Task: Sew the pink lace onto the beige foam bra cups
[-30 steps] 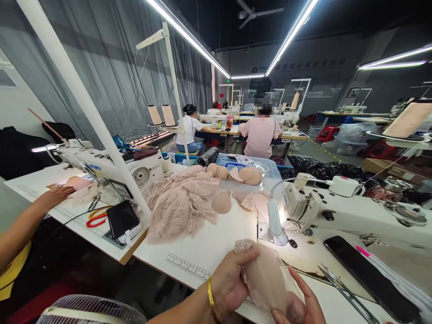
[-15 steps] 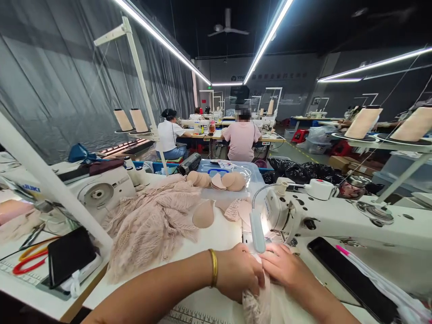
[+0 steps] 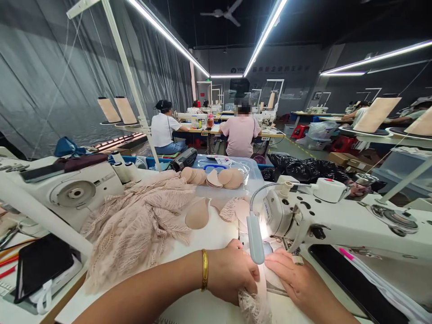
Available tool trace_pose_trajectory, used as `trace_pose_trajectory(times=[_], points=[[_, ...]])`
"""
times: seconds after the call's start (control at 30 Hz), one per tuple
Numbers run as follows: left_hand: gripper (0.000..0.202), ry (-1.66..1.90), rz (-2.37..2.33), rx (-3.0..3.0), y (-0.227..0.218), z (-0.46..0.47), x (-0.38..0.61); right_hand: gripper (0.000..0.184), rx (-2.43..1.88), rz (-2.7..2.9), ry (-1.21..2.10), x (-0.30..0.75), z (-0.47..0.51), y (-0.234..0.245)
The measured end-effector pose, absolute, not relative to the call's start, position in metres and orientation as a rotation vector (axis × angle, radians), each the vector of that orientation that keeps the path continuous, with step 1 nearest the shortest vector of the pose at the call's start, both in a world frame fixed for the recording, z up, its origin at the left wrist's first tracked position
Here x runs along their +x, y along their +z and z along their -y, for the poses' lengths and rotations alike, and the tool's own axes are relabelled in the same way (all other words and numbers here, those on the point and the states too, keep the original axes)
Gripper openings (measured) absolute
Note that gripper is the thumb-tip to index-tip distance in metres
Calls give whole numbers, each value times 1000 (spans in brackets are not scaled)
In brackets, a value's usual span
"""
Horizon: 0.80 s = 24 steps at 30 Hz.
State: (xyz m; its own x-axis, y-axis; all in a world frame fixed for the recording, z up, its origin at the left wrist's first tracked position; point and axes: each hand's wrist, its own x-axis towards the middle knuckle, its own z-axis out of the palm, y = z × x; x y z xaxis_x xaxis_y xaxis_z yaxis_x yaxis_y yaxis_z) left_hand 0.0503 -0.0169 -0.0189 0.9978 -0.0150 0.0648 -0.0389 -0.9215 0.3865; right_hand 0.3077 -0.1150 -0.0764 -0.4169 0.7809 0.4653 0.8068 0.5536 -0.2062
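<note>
My left hand (image 3: 233, 273), a gold bangle at its wrist, is closed on a bunch of beige lace fabric (image 3: 249, 305) that hangs below the fingers. To the right, my right hand (image 3: 294, 275) lies flat with fingers stretched over a pale beige piece (image 3: 274, 278) beside the needle area of the white sewing machine (image 3: 324, 216). A grey lamp head (image 3: 255, 238) on a bendy stem hides part of the space between my hands. Beyond them lie a smooth beige bra cup (image 3: 197, 214) and a lace-covered cup (image 3: 229, 210).
Beige lace (image 3: 141, 225) is heaped on the left. Stacked cups (image 3: 231, 178) sit on a clear plastic box (image 3: 251, 173). A black phone (image 3: 351, 279) and pink-tipped pen (image 3: 346, 254) lie at right. A second machine (image 3: 81, 191) stands left; two people sit ahead.
The view has turned slightly. My right hand has moved a little right, away from the left, and more of the pale piece shows under it. My left hand keeps the lace.
</note>
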Motion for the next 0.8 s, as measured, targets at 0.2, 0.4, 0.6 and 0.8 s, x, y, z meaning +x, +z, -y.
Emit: trace_pose_trajectory(times=[0.2,0.4,0.6,0.8], points=[[18,142,25,2735,-23,14,55,34,-1360,2260,-168,314,116,-87],[20,241,21,2667,-30,12,55,38,-1414,2295,-147,316,115,-90],[18,237,44,2683,-30,12,55,39,-1349,2296,-168,318,115,-83],[20,217,59,2724,-28,10,54,40,-1351,2303,-218,317,116,-83]])
